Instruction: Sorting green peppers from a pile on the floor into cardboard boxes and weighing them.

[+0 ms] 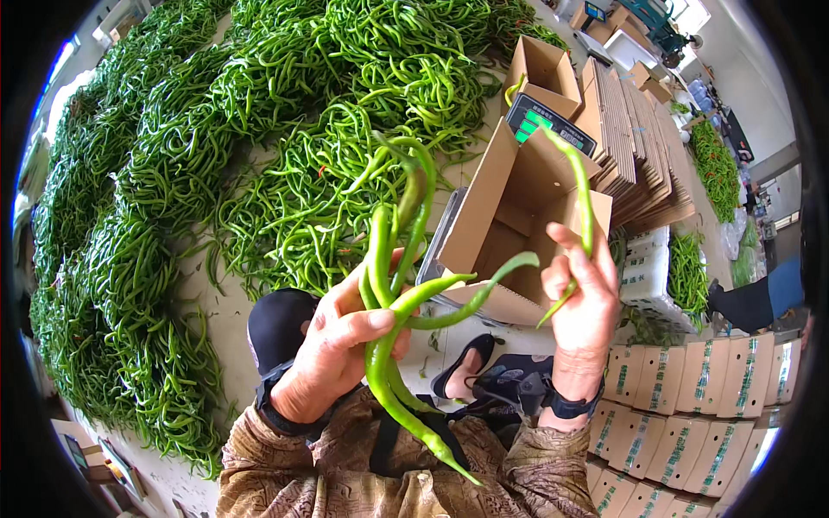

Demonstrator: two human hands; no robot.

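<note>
My left hand [343, 337] is closed around a small bunch of long green chili peppers [388, 291]. Their tips and stems stick out in several directions, and one pepper hangs down past my wrist. A single slender green pepper [584, 201] is held between the fingers of my right hand [586, 294], lying lengthwise along them. Beyond both hands stands an open cardboard box [479, 201] on a weighing scale [447, 226]. The scale's lit display [547, 126] shows behind the box. Part of the box's inside is hidden by its walls and my hand.
Large heaps of green peppers [272, 110] cover the floor ahead and left. Folded cardboard [641, 149] is stacked at the right, near another open box [544, 71] and a white crate of peppers [647, 272]. Taped cartons [673, 382] form a wall at lower right. A person's leg [745, 304] shows at the right.
</note>
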